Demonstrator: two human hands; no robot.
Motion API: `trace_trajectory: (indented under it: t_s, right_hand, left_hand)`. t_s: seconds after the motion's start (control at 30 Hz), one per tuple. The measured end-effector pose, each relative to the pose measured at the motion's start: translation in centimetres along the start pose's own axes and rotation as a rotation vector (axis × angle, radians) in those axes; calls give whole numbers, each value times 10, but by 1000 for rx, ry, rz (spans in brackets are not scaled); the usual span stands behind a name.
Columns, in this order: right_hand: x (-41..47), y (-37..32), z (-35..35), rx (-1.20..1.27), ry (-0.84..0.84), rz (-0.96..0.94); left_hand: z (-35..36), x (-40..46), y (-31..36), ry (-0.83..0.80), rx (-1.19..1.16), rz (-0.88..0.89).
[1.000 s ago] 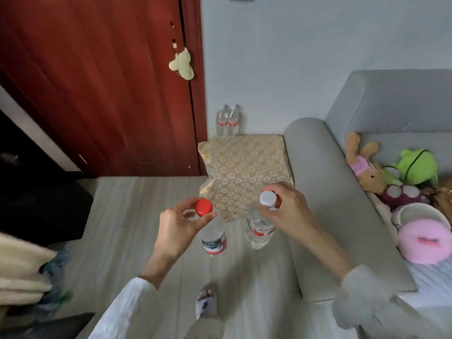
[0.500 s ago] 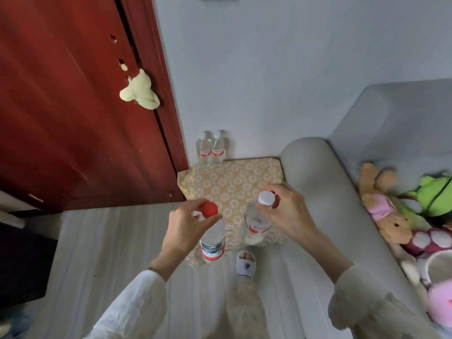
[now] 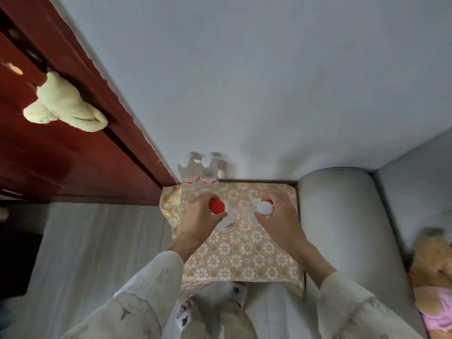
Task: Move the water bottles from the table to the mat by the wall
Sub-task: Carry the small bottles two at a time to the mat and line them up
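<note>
Left hand (image 3: 197, 221): fingers curled around the neck of a red-capped bottle (image 3: 221, 214), gripping just under the cap. Right hand (image 3: 278, 217): fingers and thumb pinching the neck of a white-capped bottle (image 3: 260, 211) in the same way. Both bottles upright, seen almost from above, side by side and apart from each other, over the gold floral mat (image 3: 239, 250); whether their bases touch the mat or hang just above it, cannot tell. Beyond the fingertips, at the mat's far edge against the wall (image 3: 244, 81), two more water bottles (image 3: 198, 173) standing upright and touching each other. To the right of the right hand, just beside the mat, a grey sofa arm (image 3: 342, 216); farther right, a plush toy (image 3: 433, 277) on the sofa. To the left of the left hand, pale wooden floor (image 3: 97, 241), then a red-brown door (image 3: 49, 155) with a pale green soft toy (image 3: 63, 104) hanging on it. Nearest the body, white sleeves and slippered feet (image 3: 234, 293) at the mat's near edge.
</note>
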State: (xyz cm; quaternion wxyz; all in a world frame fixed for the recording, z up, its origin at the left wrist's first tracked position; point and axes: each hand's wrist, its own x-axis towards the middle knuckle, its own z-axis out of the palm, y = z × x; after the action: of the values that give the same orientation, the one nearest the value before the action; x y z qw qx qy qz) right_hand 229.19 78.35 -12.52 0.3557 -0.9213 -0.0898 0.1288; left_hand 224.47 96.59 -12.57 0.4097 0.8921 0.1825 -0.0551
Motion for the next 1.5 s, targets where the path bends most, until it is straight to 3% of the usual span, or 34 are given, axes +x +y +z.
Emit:
trace_trajectory:
  t_s: [0.3, 0.77, 1.03, 1.33, 1.5]
  right_hand:
    - [110, 39, 43, 21, -49, 41]
    - [175, 33, 61, 36, -14, -6]
    - [175, 34, 61, 75, -67, 33]
    - [139, 14, 38, 51, -183, 59]
    - [89, -40, 19, 40, -228, -65]
  left_hand:
    - [45, 113, -6, -82, 210, 57]
    - [49, 181, -10, -46, 496, 236]
    - [55, 173, -10, 23, 443, 148]
    - [24, 133, 5, -10, 316, 83]
    - [-18, 62, 18, 181, 62, 28]
